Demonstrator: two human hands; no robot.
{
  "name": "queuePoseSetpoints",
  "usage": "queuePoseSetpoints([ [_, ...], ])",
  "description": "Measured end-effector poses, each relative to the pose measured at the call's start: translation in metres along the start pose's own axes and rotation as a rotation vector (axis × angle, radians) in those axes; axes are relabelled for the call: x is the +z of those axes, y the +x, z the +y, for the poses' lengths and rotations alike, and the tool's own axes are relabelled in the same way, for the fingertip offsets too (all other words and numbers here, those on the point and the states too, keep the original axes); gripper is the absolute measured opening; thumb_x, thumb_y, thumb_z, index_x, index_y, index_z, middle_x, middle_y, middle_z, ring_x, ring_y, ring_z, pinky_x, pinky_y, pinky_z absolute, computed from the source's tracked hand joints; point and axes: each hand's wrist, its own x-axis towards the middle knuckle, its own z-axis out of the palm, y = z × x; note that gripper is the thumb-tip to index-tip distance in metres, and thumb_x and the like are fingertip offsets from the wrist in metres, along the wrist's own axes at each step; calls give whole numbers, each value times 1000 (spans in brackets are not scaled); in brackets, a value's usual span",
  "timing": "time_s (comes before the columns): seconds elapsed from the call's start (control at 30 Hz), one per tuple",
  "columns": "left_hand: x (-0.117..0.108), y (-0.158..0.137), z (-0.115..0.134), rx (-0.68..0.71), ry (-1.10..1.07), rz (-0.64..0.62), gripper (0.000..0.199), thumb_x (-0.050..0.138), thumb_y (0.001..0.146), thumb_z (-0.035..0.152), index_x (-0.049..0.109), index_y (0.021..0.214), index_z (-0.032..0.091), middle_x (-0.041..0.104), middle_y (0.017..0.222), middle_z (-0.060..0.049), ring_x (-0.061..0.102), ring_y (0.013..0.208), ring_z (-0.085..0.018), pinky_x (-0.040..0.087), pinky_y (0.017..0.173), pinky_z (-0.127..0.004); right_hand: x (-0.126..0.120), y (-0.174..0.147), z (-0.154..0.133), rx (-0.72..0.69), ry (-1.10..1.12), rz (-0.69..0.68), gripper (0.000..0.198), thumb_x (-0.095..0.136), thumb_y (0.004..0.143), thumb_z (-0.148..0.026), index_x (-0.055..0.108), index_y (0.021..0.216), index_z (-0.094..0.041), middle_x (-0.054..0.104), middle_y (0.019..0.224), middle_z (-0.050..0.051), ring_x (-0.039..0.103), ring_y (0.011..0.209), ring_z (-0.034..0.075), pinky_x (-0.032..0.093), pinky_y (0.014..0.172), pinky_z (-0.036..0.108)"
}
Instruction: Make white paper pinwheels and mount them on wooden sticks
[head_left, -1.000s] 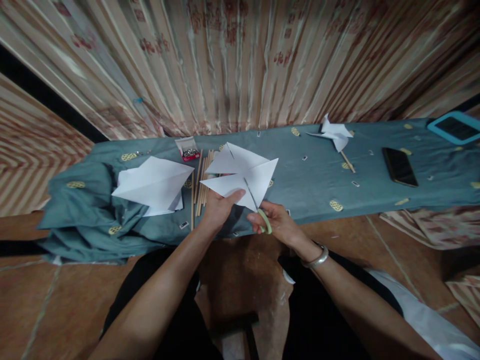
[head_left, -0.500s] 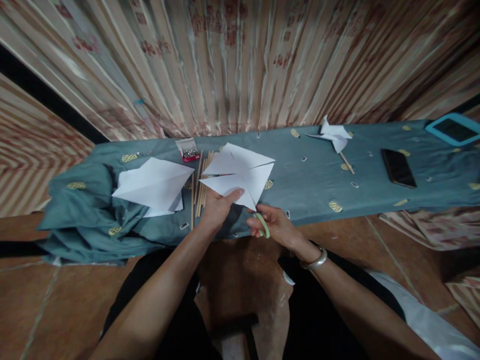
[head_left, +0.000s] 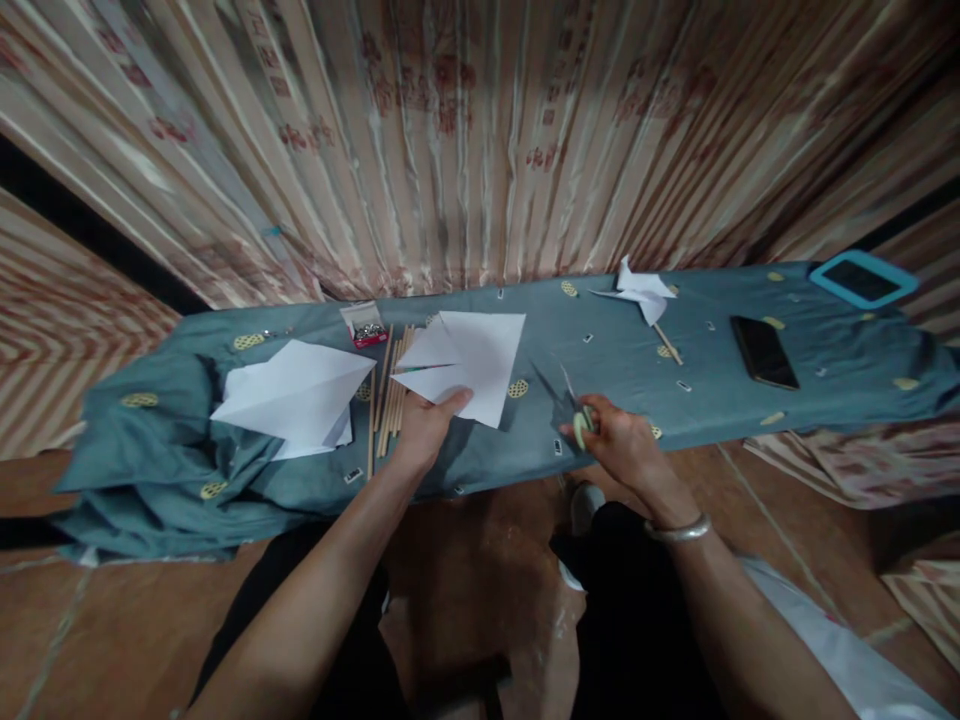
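Observation:
My left hand [head_left: 430,428] pinches a white square sheet of paper [head_left: 491,360] near its lower edge, thumb on top. Slits run into the sheet from its left side. Held in my right hand [head_left: 619,440] is a pair of scissors [head_left: 583,424] with pale green handles, its thin blades pointing up and left, apart from the paper. Several wooden sticks [head_left: 386,395] lie just left of the held sheet, partly under it. Further left rests a pile of white paper sheets [head_left: 296,395].
A small open box of metal pins [head_left: 366,328] stands behind the sticks. To the right are a paper pinwheel on a stick [head_left: 645,292], a black phone [head_left: 765,352] and a blue-framed tablet [head_left: 864,280]. A green cloth [head_left: 555,310] covers the table; a curtain [head_left: 465,150] hangs behind.
My right hand has moved right with the scissors, away from the paper's lower corner. The sheet has turned slightly in my left hand. The whole view has shifted a little.

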Motion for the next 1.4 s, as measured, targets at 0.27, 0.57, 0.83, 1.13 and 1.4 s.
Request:
queuePoseSetpoints([
  [0.27,12,-7,-19,-133,156,-125,37,77,59,32,69,89,13,73,93,-9,67,87,-23,50,85,-38,-8,20,11,83,-382,-6,43,62,84,-36,56,114,-7,72,78,18,70,76,31,44,62,32],
  [0.57,11,-10,-10,-223,154,-286,39,78,55,35,63,85,15,68,75,-2,63,62,-15,53,61,-29,-4,30,20,21,-473,26,32,56,86,-36,58,104,-9,68,73,15,67,73,28,39,60,30],
  [0.83,-22,-11,6,-102,350,-223,72,72,65,33,49,130,14,67,84,-3,61,65,-14,51,64,-28,-4,29,35,112,-488,13,26,55,88,-35,65,100,-14,69,76,14,66,71,26,40,60,30],
  [1.13,-62,-11,29,333,836,-169,37,61,79,25,63,116,20,56,119,-11,60,81,-17,53,75,-33,5,26,2,-181,-159,244,34,41,94,-28,64,110,-9,70,107,19,65,94,28,49,84,39],
  [1.4,-93,28,33,449,905,5,20,56,82,24,72,93,22,64,98,-6,61,96,-20,50,92,-36,40,34,-49,-424,143,278,36,38,96,-28,63,117,-13,69,112,15,62,107,27,49,96,45],
])
